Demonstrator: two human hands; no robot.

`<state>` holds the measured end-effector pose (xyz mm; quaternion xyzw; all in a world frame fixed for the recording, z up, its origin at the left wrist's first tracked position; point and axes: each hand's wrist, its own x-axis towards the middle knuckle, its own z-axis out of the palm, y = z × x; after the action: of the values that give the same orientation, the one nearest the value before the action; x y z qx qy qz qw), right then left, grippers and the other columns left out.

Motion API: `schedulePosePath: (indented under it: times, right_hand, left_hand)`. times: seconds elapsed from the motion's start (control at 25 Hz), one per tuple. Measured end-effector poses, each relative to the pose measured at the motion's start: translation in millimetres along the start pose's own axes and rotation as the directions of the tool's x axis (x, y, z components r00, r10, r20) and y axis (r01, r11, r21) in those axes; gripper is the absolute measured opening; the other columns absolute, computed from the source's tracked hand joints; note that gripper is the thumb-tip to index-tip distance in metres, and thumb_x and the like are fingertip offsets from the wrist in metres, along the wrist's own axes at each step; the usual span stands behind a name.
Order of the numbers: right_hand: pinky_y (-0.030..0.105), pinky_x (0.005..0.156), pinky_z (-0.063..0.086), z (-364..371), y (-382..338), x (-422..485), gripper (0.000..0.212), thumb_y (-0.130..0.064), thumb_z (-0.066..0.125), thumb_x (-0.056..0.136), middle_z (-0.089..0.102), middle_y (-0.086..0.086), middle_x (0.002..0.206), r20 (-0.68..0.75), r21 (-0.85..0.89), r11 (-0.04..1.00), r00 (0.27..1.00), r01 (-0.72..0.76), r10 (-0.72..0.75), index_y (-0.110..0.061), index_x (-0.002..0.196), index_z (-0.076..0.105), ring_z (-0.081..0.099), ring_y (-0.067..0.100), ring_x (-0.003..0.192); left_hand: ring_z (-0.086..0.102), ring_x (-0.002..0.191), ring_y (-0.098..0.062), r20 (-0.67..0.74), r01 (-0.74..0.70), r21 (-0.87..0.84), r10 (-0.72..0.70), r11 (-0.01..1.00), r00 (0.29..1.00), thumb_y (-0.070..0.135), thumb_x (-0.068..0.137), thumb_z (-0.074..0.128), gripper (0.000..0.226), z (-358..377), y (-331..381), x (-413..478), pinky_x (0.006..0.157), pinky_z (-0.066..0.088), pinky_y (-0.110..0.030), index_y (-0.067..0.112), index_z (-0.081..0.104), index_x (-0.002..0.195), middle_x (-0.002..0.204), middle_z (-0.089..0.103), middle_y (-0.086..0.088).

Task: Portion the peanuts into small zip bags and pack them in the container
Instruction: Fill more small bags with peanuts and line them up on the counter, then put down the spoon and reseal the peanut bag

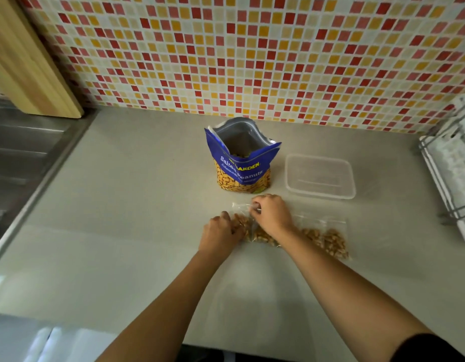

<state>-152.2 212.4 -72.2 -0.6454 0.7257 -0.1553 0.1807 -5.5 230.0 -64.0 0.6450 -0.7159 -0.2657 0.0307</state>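
Peanuts (261,236) fill the crinkly clear zip bag (241,206) that my right hand (272,214) pinches at its top strip with curled fingers while my left hand (219,232) grips its side, flat on the smooth counter (137,205), beside a second filled bag (328,239), just before the open blue foil pouch (242,163) and rectangular clear plastic container (320,190).

Legible print stands on the front panel of the blue peanut bag (242,165), which stands open at the top. White lettering, running at a slant, reads "Salted Peanuts". Above it, yellow capitals read "ARDEN"; the folded-down front edge of the bag covers the start of this word. A smaller line of white script beneath "Salted" is too small to read.
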Motion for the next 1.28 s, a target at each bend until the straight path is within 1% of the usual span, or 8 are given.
schedulePosePath:
  times: [0.28,0.56,0.8,0.88,0.96,1.08,1.16,1.28]
  right_hand:
    - [0.018,0.062,0.043,-62.5,-1.4,-13.7,0.014,-0.021,0.059,0.088,0.064,0.005,0.083,-0.402,0.234,0.971,0.914,0.051,0.049,-0.009,0.092,0.065,0.054,0.015,0.067]
    - [0.021,0.087,0.04,-112.5,-25.4,10.1,0.038,-0.019,0.052,0.093,0.051,0.004,0.127,-0.339,0.206,0.972,0.94,0.114,-0.039,-0.014,0.13,0.048,0.054,0.016,0.108]
    - [0.022,0.081,0.045,-115.1,-25.0,17.2,0.025,-0.014,0.054,0.092,0.065,0.007,0.111,-0.353,0.136,0.986,0.935,0.099,-0.045,-0.01,0.115,0.059,0.061,0.019,0.097]
    - [0.026,0.083,0.049,-116.3,-25.7,19.2,0.023,-0.012,0.055,0.091,0.067,0.008,0.109,-0.356,0.155,0.978,0.931,0.143,-0.08,-0.009,0.114,0.06,0.062,0.02,0.095]
    - [0.028,0.082,0.049,-116.3,-26.4,20.8,0.023,-0.01,0.055,0.091,0.068,0.008,0.109,-0.358,0.169,0.97,0.928,0.174,-0.104,-0.009,0.113,0.062,0.063,0.022,0.094]
    - [0.028,0.08,0.047,-113.7,-26.9,23.2,0.022,-0.009,0.054,0.091,0.069,0.009,0.106,-0.378,0.177,0.97,0.921,0.166,-0.089,-0.008,0.111,0.063,0.064,0.025,0.092]
    - [0.025,0.077,0.044,-111.7,-27.7,23.7,0.022,-0.009,0.054,0.091,0.069,0.01,0.106,-0.382,0.165,0.974,0.921,0.154,-0.081,-0.007,0.111,0.063,0.064,0.025,0.091]
    - [0.023,0.075,0.043,-110.5,-28.7,23.4,0.021,-0.01,0.053,0.092,0.069,0.01,0.105,-0.39,0.165,0.976,0.918,0.14,-0.066,-0.007,0.111,0.063,0.064,0.024,0.091]
  left_hand:
    - [0.056,0.061,-0.021,-0.672,-0.432,-0.193,0.202,0.881,0.712,0.03,0.088,0.049,0.026,-101.8,21.9,-5.9,0.056,0.041,-0.027,0.007,0.061,0.083,0.073,0.063,-0.006]
    - [0.059,0.096,-0.02,-0.396,-0.165,-0.325,0.024,0.931,0.918,0.036,0.088,0.059,0.038,-156.9,41.5,66.7,0.073,0.043,-0.027,0.008,0.064,0.114,0.112,0.063,-0.01]
    - [0.059,0.102,-0.017,-0.384,-0.215,-0.39,0.054,0.896,0.922,0.02,0.09,0.059,0.024,-174.3,43.9,66.8,0.077,0.044,-0.028,0.008,0.066,0.109,0.11,0.068,-0.004]
    - [0.058,0.09,-0.012,-0.327,-0.236,-0.676,0.003,0.698,0.945,0.019,0.088,0.062,0.019,-191.9,40.2,61.9,0.073,0.046,-0.025,0.008,0.068,0.102,0.099,0.068,-0.001]
    - [0.06,0.079,-0.01,-0.192,-0.176,-0.959,-0.054,0.221,0.98,0.014,0.086,0.064,0.007,-216.0,30.2,54.8,0.067,0.051,-0.02,0.009,0.068,0.09,0.09,0.067,-0.001]
    - [0.067,0.079,-0.009,-0.211,-0.253,-0.95,-0.221,-0.182,0.952,0.005,0.086,0.062,0.014,-227.2,-5.0,59.5,0.07,0.055,-0.017,0.001,0.065,0.099,0.092,0.067,-0.004]
    - [0.066,0.093,-0.022,-0.253,-0.259,-0.965,-0.332,0.024,0.909,0.006,0.087,0.061,0.027,-208.1,-31.6,64.0,0.083,0.056,-0.027,-0.005,0.061,0.112,0.098,0.068,-0.013]
    - [0.064,0.1,-0.028,-0.38,-0.105,-0.76,-0.306,0.642,0.873,0.01,0.084,0.063,0.024,-144.0,-65.3,61.1,0.088,0.046,-0.028,0.004,0.069,0.106,0.102,0.07,-0.017]
